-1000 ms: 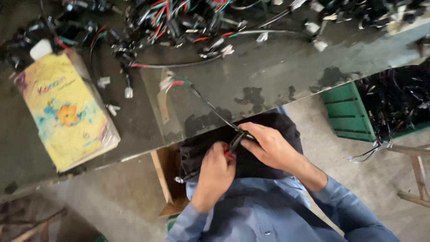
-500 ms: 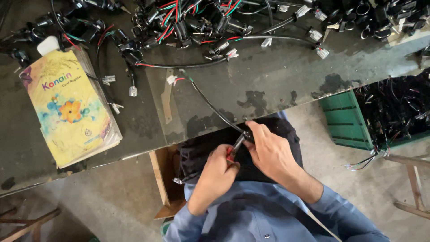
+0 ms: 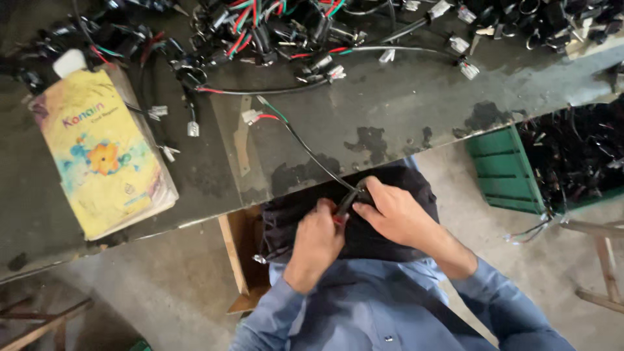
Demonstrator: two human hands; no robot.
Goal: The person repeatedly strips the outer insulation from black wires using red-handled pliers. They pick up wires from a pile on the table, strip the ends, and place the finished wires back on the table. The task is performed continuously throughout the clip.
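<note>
working a black sheathed cable (image 3: 312, 153) at the bench edge: left hand (image 3: 316, 242) is closed on a red-handled tool (image 3: 343, 207), right hand (image 3: 394, 214) pinches the cable end, hands touching. next move likely needs steady cable tension. yellow book (image 3: 104, 153) lies far left; tangled wire harnesses (image 3: 273, 32) lie beyond; green crate (image 3: 504, 169) stands right.

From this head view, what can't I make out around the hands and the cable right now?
- Tool between left hand and right hand: only a dark and red sliver shows; the fingers cover the rest.
- Black cable: its near end is hidden under the hands.
- Wire pile: cut off by the top edge, strands too tangled to separate.
- Green crate: contents dark, cut by the right edge.
- Wooden box: inside hidden by the dark cloth.
</note>
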